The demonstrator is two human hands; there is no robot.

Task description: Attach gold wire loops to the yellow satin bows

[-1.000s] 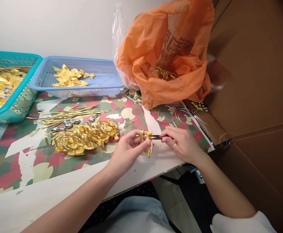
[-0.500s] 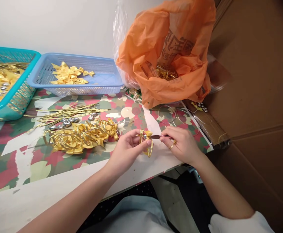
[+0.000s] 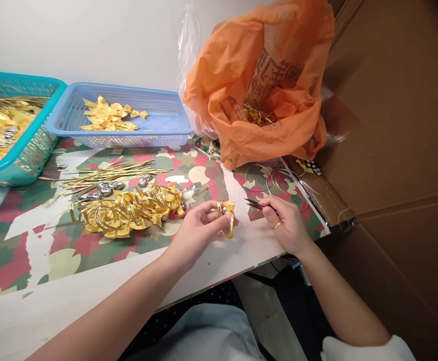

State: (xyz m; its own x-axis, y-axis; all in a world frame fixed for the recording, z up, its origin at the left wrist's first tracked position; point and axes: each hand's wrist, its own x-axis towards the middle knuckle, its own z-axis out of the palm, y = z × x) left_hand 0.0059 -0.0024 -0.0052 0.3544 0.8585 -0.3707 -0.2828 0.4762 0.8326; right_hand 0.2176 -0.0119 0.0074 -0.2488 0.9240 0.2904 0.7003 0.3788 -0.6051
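Note:
My left hand pinches a yellow ribbon bow wound with gold wire, above the white strip at the table's front. A silver bead or bell beside the bow is partly hidden by my fingers. To the right, my right hand is closed around small thread snips. Their dark pointed blades stand slightly apart, clear of the bow and pointing left toward it. Left of my hands lies a pile of yellow bows with coiled gold wire. Silver bells and straight gold wire ties lie just behind it.
A blue basket with yellow bows stands at the back, beside a fuller teal basket. An orange plastic bag holding gold scraps stands behind my hands. Loose wire rings lie near the right edge, next to brown cardboard.
My right hand has drawn the snips back to the right, off the bow, and their blades now show apart. My left hand keeps the bow in nearly the same place.

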